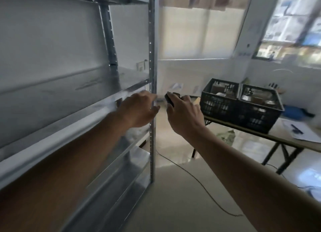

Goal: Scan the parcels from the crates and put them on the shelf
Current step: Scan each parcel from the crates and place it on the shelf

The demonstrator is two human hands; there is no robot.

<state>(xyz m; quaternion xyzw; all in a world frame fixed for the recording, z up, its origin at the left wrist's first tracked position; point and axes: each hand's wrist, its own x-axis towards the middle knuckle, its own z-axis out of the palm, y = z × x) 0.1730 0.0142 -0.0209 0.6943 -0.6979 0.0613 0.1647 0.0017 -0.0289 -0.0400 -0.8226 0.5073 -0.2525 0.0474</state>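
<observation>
While frame is motion-blurred, layout is readable: metal shelf (74, 96) fills left side, its near boards bare. Tabletop (284, 136) at right, w/ two black crates (241, 106) side by side on it, parcels (257, 97) inside, details too blurry. Papers and pen (297, 129) beside crates. Cable (199, 183) runs across floor. Left hand (139, 110) in front of shelf upright, fingers loosely spread, holding nothing. Right hand (184, 113) grips dark scanner (169, 99), curled round it, just right of upright.
</observation>
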